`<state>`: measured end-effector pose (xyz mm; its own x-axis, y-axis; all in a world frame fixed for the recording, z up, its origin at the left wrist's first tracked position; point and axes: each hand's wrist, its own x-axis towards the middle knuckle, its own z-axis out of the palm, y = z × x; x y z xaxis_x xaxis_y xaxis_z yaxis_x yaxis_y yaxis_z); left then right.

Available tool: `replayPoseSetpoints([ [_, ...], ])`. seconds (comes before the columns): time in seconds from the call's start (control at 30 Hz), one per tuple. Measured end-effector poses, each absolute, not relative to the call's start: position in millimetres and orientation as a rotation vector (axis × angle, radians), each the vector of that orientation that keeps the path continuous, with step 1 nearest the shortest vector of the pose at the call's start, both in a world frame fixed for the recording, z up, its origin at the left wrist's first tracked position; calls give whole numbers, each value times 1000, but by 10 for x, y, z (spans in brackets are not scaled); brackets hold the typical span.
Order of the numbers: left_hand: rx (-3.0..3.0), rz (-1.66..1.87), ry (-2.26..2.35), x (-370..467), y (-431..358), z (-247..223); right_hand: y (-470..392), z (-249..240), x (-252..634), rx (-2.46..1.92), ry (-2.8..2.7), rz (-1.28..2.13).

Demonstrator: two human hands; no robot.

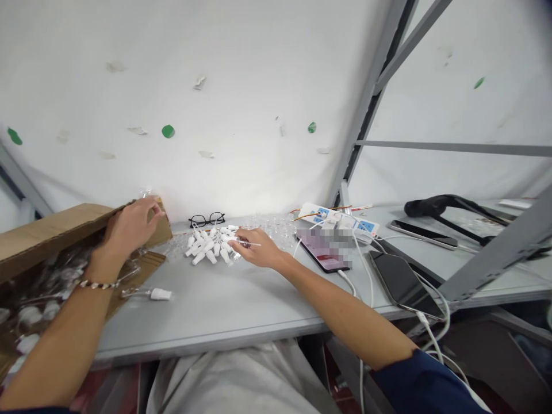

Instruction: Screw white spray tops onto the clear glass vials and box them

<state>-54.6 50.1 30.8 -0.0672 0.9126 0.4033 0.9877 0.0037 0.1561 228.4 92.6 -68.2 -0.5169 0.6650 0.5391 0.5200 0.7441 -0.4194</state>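
My right hand (257,247) is closed with a thin white tube sticking out between its fingers, beside a heap of white nozzle pieces (207,244) with slender stems. The hidden part of what it grips may be another such piece. At the left, my left hand (135,223) hovers over the rim of a cardboard box (52,227), its thumb and forefinger slightly apart and nothing visible between them. Inside the box lie clear plastic parts (64,276) and white ones. A single white nozzle with a clear part (161,294) rests on the grey table near the box flap.
Black-framed glasses (207,219) lie behind the heap, with clear plastic caps (271,227) to their right. Further right are a power strip (319,214), a lit phone (323,250), a dark phone (405,282), white cables and a metal shelf post (500,247).
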Motion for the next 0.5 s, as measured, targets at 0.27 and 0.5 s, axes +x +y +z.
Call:
replayPoseSetpoints([
  [0.27, -1813, -409, -2109, -823, 430, 322, 908, -682, 2283, -907, -2252, 295],
  [0.5, -1761, -203, -2171, -875, 444, 387, 920, -695, 2287, -900, -2257, 297],
])
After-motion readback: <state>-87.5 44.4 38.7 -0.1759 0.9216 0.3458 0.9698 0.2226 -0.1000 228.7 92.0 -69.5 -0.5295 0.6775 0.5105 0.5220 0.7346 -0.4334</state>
